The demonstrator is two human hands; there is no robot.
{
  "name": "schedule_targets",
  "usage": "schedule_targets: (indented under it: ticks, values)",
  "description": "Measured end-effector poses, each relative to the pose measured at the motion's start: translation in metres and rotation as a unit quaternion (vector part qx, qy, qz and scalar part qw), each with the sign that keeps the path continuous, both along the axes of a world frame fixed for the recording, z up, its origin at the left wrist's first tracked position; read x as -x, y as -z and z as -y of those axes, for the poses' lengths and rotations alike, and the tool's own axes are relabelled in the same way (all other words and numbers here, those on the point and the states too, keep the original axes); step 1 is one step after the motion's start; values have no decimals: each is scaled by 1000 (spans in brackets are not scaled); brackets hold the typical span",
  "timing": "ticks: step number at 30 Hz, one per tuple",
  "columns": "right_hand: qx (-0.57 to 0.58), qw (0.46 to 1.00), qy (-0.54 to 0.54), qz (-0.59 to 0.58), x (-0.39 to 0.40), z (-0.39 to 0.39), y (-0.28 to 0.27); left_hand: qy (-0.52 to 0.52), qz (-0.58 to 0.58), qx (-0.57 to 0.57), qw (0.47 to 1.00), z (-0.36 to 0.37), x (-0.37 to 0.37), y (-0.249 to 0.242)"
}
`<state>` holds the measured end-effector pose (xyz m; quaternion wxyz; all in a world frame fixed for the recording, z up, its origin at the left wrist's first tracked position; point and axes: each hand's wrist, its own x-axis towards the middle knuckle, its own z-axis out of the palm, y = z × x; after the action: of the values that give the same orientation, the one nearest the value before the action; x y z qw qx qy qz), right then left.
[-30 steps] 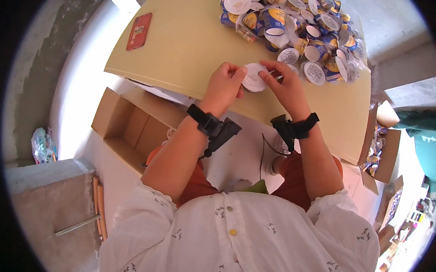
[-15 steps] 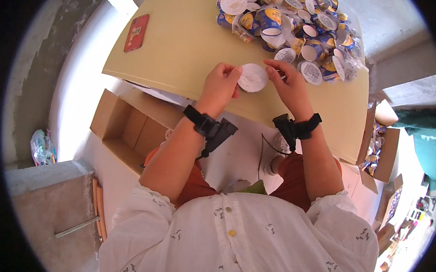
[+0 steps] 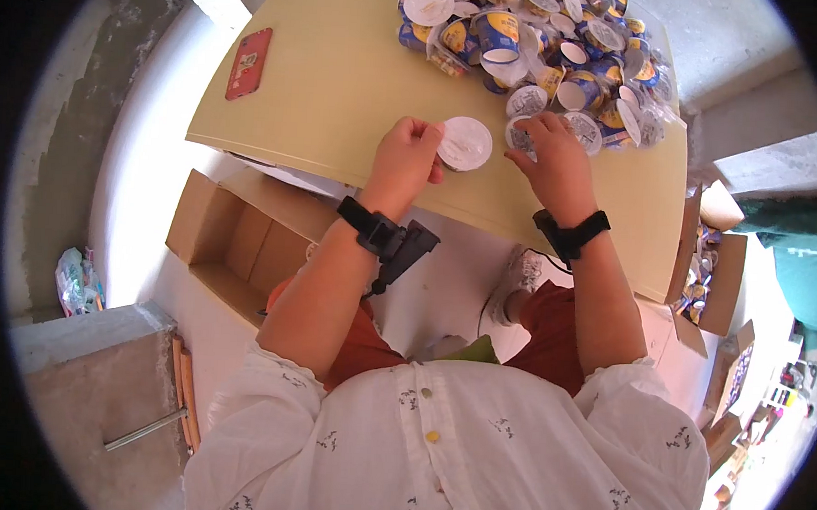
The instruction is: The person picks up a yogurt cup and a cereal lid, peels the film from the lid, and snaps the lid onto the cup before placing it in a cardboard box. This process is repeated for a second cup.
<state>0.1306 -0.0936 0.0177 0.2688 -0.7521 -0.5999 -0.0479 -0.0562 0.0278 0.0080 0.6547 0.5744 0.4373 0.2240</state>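
Note:
My left hand (image 3: 405,164) is closed on the edge of a small cup with a round white lid (image 3: 466,144), pinched between thumb and fingers above the table's near side. Over to the right, my right hand (image 3: 558,166) has its thumb and fingers apart. They hang over a lidded cup with grey print (image 3: 520,138), partly covering it; contact is hard to make out. Just beyond lie another printed lid (image 3: 527,101) and a heap of blue-and-yellow cups (image 3: 500,36), some in clear wrapping. Black straps with devices circle both wrists.
A red phone (image 3: 249,63) lies on the left of the yellow table (image 3: 344,70). Below the table's left edge stands an open cardboard box (image 3: 245,239). At the right, another box (image 3: 722,273) holds more cups. My legs are under the near edge.
My right hand has moved right, away from the cup in my left hand, and its fingers have spread. A printed lid now shows beside it. My left hand keeps its cup.

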Motion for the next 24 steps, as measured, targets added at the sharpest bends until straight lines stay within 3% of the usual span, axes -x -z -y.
schedule_targets:
  ticks: [8,10,12,14,15,16,17,19,22,24]
  values:
    - [54,998,19,16,-6,-1,4,-9,12,9,1000,0,0,1]
    - [-87,996,24,-26,-8,-1,-4,-6,4,-1,1000,-1,2,0]
    - [-122,991,35,-39,-8,-3,-14,-2,-3,-10,1000,-4,2,6]
    - [-157,985,47,-52,-8,-3,-17,-33,-20,-172,984,-8,-1,22]
    - [-148,961,48,-230,-7,-4,-17,-32,-21,-172,984,-6,-1,16]
    - [-134,905,48,-400,-5,-4,-17,-22,-14,-258,966,-3,-1,11]
    - [-134,905,49,-401,-1,-6,-16,-12,-6,-342,940,0,0,5]
    - [-136,796,-4,-589,10,-9,-13,13,2,-385,923,6,0,-7]
    - [-100,762,-28,-639,22,-10,-9,52,12,-467,883,10,-1,-8]
    - [-81,768,-15,-636,30,-12,-9,66,13,-505,861,12,-2,-7]
